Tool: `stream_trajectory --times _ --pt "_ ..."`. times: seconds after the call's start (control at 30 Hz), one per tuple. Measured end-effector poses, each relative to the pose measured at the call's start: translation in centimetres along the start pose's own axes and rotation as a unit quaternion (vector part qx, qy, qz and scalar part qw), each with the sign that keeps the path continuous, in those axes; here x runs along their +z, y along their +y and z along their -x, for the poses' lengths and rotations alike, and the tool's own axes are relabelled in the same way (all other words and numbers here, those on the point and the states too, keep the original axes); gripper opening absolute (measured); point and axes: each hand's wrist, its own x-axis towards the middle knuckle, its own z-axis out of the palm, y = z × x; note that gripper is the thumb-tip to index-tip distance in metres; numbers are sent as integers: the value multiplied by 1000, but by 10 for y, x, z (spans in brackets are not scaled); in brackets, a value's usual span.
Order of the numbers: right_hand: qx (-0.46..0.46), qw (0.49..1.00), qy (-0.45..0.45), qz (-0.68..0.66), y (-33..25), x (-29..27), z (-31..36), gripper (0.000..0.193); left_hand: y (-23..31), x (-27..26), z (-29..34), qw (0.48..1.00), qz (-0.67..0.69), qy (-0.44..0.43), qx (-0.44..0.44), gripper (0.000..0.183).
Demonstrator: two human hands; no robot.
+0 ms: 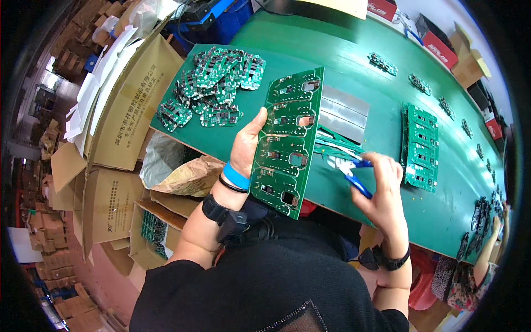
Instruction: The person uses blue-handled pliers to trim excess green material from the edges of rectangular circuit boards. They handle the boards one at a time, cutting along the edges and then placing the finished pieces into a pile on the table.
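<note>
My left hand (247,145) grips a green circuit board panel (285,141) by its left edge, thumb on its face. The panel is tilted upright above the table and has several joined boards with cut-out openings. To its right, my right hand (383,185) holds blue-handled cutters (354,176), thumb and fingers about the spread handles. Their jaws point toward the panel, near thin green board strips (334,143) on the table. Grey metal bars (344,113) lie behind the strips.
Loose circuit boards (221,77) are heaped at the table's left corner. More panels (421,146) are stacked to the right. Small board piles (382,63) run along the far side. Cardboard boxes (130,105) stand at left. Another person's arm (488,243) reaches in at far right.
</note>
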Motion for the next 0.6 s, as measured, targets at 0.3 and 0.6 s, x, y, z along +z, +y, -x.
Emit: stream_trajectory --times 0.3,0.6 --pt "1 998 14 -55 7 0 -1 63 -11 -7 -16 986 47 -68 -142 63" --pt "-12 970 105 -219 8 12 -49 17 -3 11 -23 989 -58 -52 -127 52"
